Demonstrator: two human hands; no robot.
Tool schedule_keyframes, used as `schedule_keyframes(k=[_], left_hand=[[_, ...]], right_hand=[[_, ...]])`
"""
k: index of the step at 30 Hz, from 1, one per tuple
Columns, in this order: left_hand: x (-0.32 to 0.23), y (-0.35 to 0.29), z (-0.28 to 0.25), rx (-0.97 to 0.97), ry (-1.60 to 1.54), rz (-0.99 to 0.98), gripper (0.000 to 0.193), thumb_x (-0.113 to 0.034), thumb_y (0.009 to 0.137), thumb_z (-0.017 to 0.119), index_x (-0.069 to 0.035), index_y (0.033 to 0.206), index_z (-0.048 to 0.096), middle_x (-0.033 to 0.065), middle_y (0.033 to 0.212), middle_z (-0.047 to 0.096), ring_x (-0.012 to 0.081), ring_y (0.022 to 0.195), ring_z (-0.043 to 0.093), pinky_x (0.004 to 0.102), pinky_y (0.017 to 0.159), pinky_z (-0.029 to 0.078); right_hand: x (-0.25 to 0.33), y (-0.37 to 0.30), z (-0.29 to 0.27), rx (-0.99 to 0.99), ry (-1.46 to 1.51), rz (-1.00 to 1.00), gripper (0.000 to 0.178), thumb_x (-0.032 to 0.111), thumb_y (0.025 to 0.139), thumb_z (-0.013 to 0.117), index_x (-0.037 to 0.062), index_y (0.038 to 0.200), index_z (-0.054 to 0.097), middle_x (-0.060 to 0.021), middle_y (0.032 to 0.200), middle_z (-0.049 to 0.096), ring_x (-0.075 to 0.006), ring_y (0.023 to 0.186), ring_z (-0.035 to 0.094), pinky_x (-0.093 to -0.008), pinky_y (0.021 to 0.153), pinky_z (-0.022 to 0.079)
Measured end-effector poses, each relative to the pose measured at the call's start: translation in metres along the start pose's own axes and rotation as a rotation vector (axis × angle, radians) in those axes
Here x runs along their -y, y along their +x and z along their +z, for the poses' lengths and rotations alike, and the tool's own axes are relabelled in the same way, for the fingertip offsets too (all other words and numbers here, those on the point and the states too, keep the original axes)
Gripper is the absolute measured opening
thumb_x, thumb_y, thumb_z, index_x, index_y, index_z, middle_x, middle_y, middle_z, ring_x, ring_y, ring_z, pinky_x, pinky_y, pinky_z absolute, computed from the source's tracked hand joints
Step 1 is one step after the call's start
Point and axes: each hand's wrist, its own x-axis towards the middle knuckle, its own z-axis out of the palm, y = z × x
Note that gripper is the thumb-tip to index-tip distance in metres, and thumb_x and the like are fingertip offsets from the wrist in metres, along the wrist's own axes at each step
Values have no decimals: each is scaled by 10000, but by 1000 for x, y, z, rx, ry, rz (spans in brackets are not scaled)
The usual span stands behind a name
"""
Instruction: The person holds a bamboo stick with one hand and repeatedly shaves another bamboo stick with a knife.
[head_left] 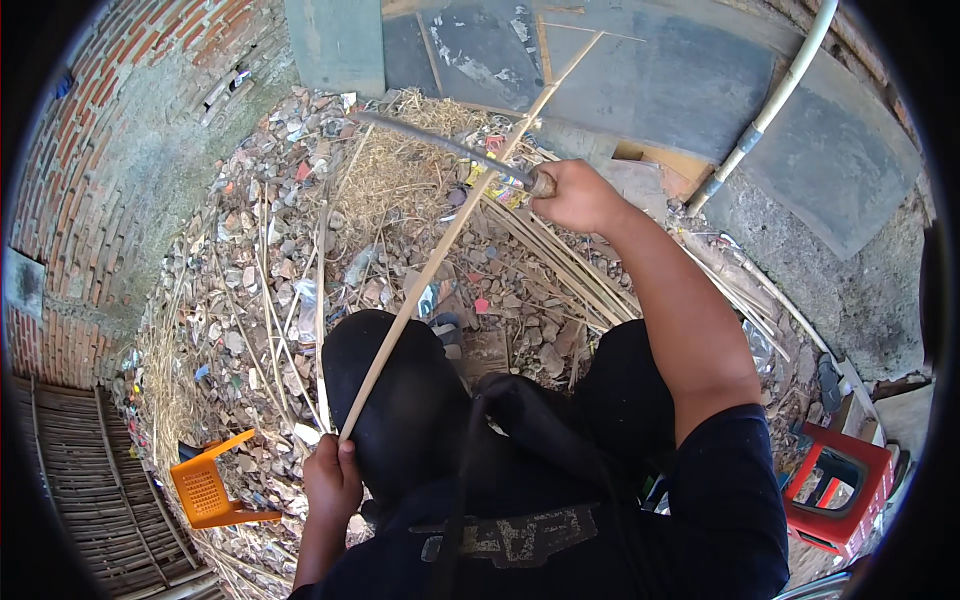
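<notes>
From the left, an orange plastic chair point(203, 492) sits well apart from a long, flat, pale-tan strip point(430, 270), apparently bamboo, that slants over a black-clothed knee point(400, 375), its near end pinched in the left hand point(331, 482). A long, dark metal blade point(450, 144) crosses the strip's far half, whether touching I cannot tell, its brown handle point(543, 186) wrapped in the right hand point(580, 196) right of the strip. The step looks like shaving or trimming; another stroke would call for a steady pinch and controlled blade angle.
</notes>
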Motion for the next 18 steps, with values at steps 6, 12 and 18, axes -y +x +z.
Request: schedule_keyframes(k=[6, 12, 18], left_hand=[[1, 1, -10, 76, -15, -20, 380, -293, 1057, 471, -13, 802, 505, 187, 588, 539, 418, 541, 561, 468, 516, 408], [-2, 3, -7, 83, -20, -2, 390, -287, 1063, 446, -4, 802, 506, 197, 588, 529, 439, 562, 563, 482, 526, 405], [-5, -4, -10, 58, 101, -29, 397, -303, 1060, 454, -9, 799, 512, 222, 593, 538, 469, 569, 564, 517, 524, 405]], right_hand=[[63, -23, 12, 212, -363, -297, 231, 207, 752, 673, 127, 964, 715, -161, 857, 707, -350, 840, 691, -461, 758, 541], [48, -15, 26, 129, -63, -248, 166, 177, 734, 701, 67, 853, 668, -139, 735, 658, -358, 735, 659, -447, 692, 514], [61, -18, 32, 215, -191, -323, 164, 162, 728, 687, 72, 865, 679, -164, 741, 662, -366, 755, 668, -470, 720, 531]])
